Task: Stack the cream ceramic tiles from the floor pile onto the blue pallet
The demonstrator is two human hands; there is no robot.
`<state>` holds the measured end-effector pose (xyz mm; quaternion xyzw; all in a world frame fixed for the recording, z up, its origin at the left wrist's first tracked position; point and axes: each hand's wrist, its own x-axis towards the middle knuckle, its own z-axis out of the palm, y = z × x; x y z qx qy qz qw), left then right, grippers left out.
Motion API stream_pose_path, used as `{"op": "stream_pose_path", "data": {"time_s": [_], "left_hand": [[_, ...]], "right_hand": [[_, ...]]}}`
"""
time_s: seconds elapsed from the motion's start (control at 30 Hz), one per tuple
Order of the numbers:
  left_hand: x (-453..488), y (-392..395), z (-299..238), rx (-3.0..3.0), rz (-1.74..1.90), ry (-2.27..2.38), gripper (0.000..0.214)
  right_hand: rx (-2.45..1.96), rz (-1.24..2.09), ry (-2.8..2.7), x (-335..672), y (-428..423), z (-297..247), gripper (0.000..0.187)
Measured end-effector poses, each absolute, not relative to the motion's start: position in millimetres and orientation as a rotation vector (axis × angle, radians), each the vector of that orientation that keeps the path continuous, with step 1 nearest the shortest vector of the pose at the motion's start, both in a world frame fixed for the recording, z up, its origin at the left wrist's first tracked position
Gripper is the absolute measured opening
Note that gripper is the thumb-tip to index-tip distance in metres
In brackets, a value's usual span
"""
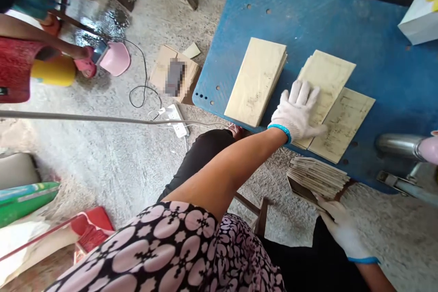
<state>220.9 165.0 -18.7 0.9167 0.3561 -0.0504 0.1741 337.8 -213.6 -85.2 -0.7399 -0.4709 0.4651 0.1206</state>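
Observation:
My left hand [297, 110], in a white glove with a blue cuff, lies flat with fingers spread on a pale thin wooden sheet [328, 86] on the blue table [308, 18]. That sheet overlaps another sheet [345, 127] to its right. A separate stack of the same sheets [256, 80] lies to the left of my hand. Below the table's edge my gloved right hand [342, 230] grips a thick bundle of sheets [316, 177] from underneath.
A white box [419, 13] stands at the table's far right corner, and a metal tube [400, 145] juts in at the right. On the concrete floor lie a white power strip [176, 121], a black cable and cardboard [171, 73]. Another person's arm [37, 36] shows at upper left.

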Motion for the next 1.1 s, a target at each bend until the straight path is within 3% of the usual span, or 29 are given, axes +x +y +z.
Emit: {"op": "stream_pose_path", "data": {"time_s": [0.3, 0.7, 1.0, 1.1], "left_hand": [[218.2, 162.2, -21.1, 2.632, -0.055, 1.024, 0.105], [216.2, 163.2, -12.9, 2.640, -0.069, 1.012, 0.098], [215.0, 162.8, -12.8, 2.655, -0.039, 0.997, 0.105], [215.1, 162.5, -15.5, 2.662, -0.016, 1.008, 0.106]], "right_hand": [[-2.119, 1.391, -1.401, 335.7, -222.0, -92.5, 0.036], [-2.318, 1.668, -0.900, 334.1, -207.6, -99.7, 0.047], [-2.383, 1.774, -0.551, 342.8, -177.6, -67.8, 0.066], [-2.413, 1.657, -0.468, 347.3, -161.2, -51.2, 0.062]]}}
